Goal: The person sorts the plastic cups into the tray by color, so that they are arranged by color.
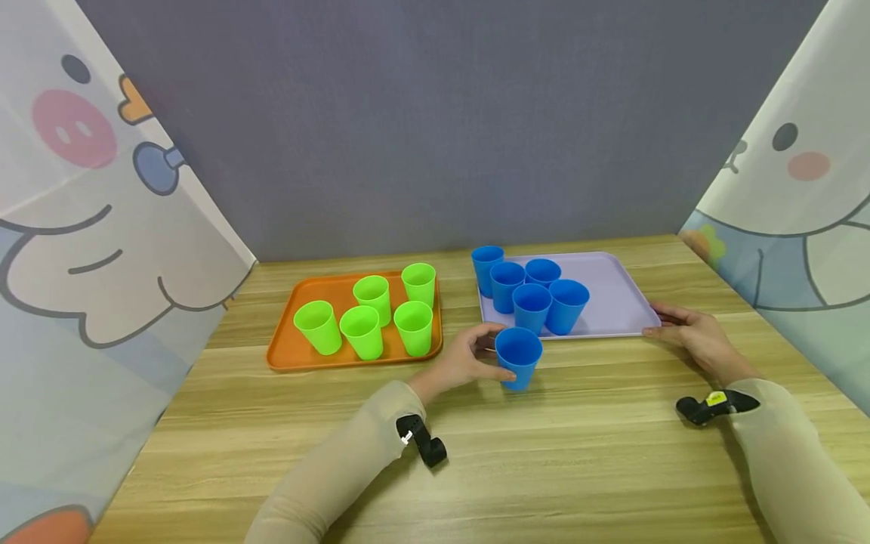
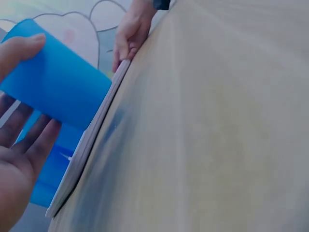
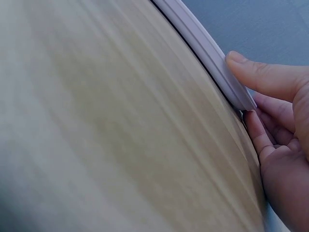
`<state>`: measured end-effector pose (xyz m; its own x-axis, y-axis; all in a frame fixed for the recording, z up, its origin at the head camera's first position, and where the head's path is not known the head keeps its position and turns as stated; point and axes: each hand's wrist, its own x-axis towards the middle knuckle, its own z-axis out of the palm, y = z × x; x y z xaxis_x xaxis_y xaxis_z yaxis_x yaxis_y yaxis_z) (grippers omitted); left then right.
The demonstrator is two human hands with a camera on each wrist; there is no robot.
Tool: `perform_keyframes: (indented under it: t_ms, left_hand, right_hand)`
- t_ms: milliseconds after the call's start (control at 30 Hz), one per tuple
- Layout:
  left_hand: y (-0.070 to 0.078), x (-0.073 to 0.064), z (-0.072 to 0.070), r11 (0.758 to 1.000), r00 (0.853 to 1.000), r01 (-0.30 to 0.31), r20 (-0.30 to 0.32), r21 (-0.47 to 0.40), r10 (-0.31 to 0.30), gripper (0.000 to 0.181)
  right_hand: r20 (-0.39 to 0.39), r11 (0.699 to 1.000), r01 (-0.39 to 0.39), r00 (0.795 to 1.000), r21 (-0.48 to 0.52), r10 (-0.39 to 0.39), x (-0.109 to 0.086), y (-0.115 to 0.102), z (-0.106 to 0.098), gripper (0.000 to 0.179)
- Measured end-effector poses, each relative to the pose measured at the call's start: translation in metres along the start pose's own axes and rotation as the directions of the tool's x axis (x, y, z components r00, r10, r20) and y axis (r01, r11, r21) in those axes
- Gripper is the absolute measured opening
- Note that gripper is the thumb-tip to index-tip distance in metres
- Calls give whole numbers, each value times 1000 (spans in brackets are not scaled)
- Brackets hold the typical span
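Note:
In the head view my left hand [image 1: 462,361] grips a blue plastic cup [image 1: 519,358] just in front of the lavender tray [image 1: 612,295]. The left wrist view shows the thumb on one side of this cup [image 2: 58,72] and fingers beneath it. Several more blue cups [image 1: 532,306] stand on the left half of the lavender tray. My right hand [image 1: 700,340] holds that tray's front right corner. Seen from the right wrist, the thumb presses the tray rim [image 3: 207,48] while a fingertip [image 3: 253,123] touches the corner's underside.
An orange tray [image 1: 285,351] with several lime-green cups [image 1: 362,332] sits to the left on the wood-grain table [image 1: 530,468]. A grey panel [image 1: 435,128] rises behind the table. Cartoon-printed cloths [image 1: 782,196] hang at both sides.

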<state>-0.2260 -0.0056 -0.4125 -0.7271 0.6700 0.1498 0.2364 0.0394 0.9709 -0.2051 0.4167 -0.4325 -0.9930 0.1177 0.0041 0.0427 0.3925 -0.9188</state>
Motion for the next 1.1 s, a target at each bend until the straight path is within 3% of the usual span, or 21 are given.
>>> perform_keyframes:
  t_ms: [233,533,733,867,1100]
  left_hand:
    - [-1,7,-9,998,986,55,-160,27,-50,63]
    - [-3,18,-13,996,938,92,-336,0,-87,64]
    - [-7,26,-15,998,914,71,-401,-3,-66,62]
    - [-5,29,-15,995,900,94,-428,13,-80,65]
    - [-10,35,-14,997,902,71,-428,13,-58,65]
  right_hand:
    - [-5,999,13,1000,30,-13,-1,-1,0,73]
    - [-6,999,5,1000,38,-4,-1,0,0,71]
    - [-4,999,8,1000,31,-8,0,1,0,72]
    - [-2,1000,9,1000,16,-9,0,0,0,75]
    - [-1,1000,12,1000,26,-12,-2,0,1,75]
